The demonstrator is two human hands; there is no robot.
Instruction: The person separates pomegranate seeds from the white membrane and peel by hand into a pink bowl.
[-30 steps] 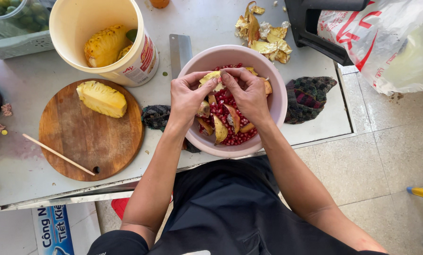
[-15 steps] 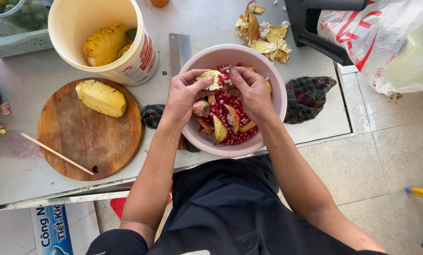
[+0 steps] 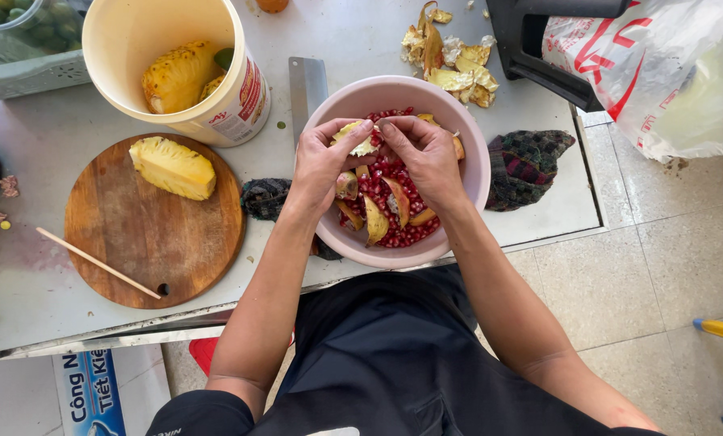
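Two hands, left hand (image 3: 321,165) and right hand (image 3: 426,157), are gripping a pomegranate piece (image 3: 357,139) at the pink bowl's (image 3: 478,157) 12 o'clock; many seeds are already lying loose, several husk chunks still waiting.

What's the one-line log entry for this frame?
left hand: holds pomegranate piece | right hand: picking at it | over pink bowl | seeds inside

Left hand (image 3: 323,165) and right hand (image 3: 424,157) meet, fingers pinched.

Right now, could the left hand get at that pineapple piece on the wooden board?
Probably yes. The left hand is busy with a pomegranate piece over the pink bowl, but the pineapple piece lies uncovered on the round board to its left, nothing between them.
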